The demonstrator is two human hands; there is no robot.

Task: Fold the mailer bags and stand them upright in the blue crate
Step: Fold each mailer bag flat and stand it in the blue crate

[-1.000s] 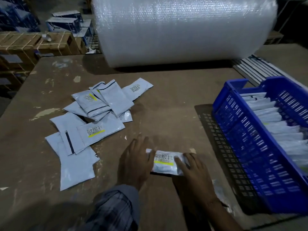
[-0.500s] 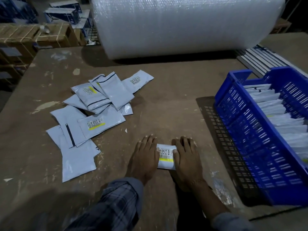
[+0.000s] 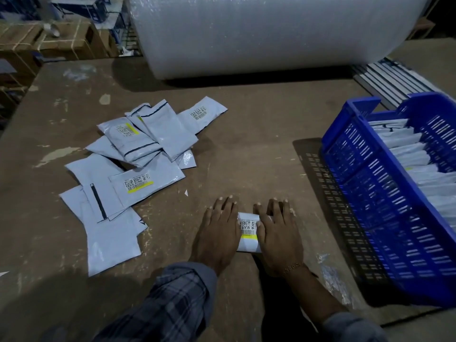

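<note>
My fingers lie straight and flat, both hands palm-down on the folded mailer bag (image 3: 248, 230), pressing it against the desk (image 3: 246, 149). My left hand (image 3: 218, 233) covers the bag's left edge, my right hand (image 3: 277, 233) its right edge, and only a narrow strip shows between them, with a printed code label and a yellow stripe facing up. Neither hand curls round the bag; the fingers point away from me, close together. A thin chain sits at my right wrist, and a plaid sleeve (image 3: 177, 299) covers my left forearm.

To the left, well apart from my hands, a loose pile of unfolded mailer bags (image 3: 128, 169) lies flat and overlapping on the desk, some label-up, some showing a dark seal strip. To the right stands the blue crate (image 3: 385, 208), its slatted wall facing me, with a row of folded bags (image 3: 414, 159) standing upright inside, packed one behind another. A dark perforated shadow falls on the desk beside the crate. At the far edge of the desk lies a big roll of bubble wrap (image 3: 259, 33), and beyond the left corner are strapped cardboard boxes (image 3: 49, 40).
</note>
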